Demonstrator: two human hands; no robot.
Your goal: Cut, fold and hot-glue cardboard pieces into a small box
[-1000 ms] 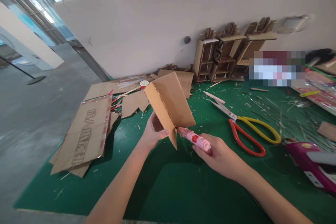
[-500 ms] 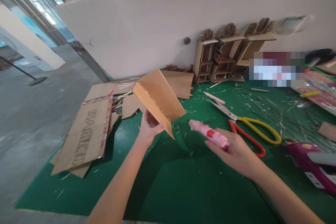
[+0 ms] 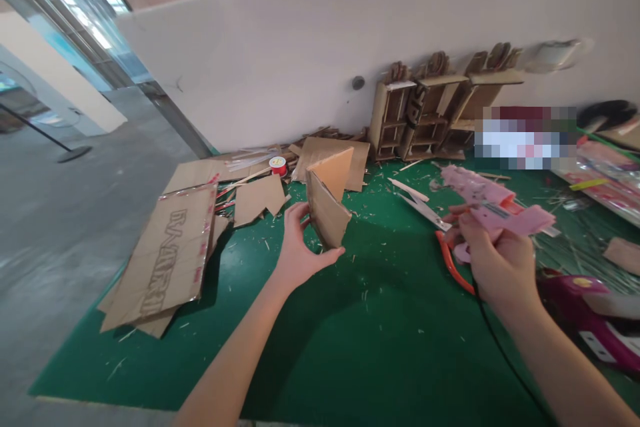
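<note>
My left hand point(image 3: 303, 257) grips an angled cardboard piece point(image 3: 327, 207) from its left and lower side. Two panels of it meet along an edge, and the inner face of one shows orange-tan. In my right hand point(image 3: 500, 260) is a pink hot glue gun point(image 3: 480, 193), its nozzle end pointing up and left, away from the cardboard. A black cord trails from it down the table. Scissors point(image 3: 425, 210) lie open beneath and left of the glue gun, with part of their handles hidden by my right hand.
Printed flat cardboard point(image 3: 165, 253) lies at the left of the green table point(image 3: 380, 347). A red spool point(image 3: 278, 167) sits among scraps behind. Cardboard compartment frames point(image 3: 430, 113) lean on the white wall. A purple tool point(image 3: 585, 313), thin sticks and shavings lie at right.
My right hand has lifted and moved right with the glue gun, turning it. The cardboard piece has been turned in my left hand and sits slightly further right. The red spool now shows.
</note>
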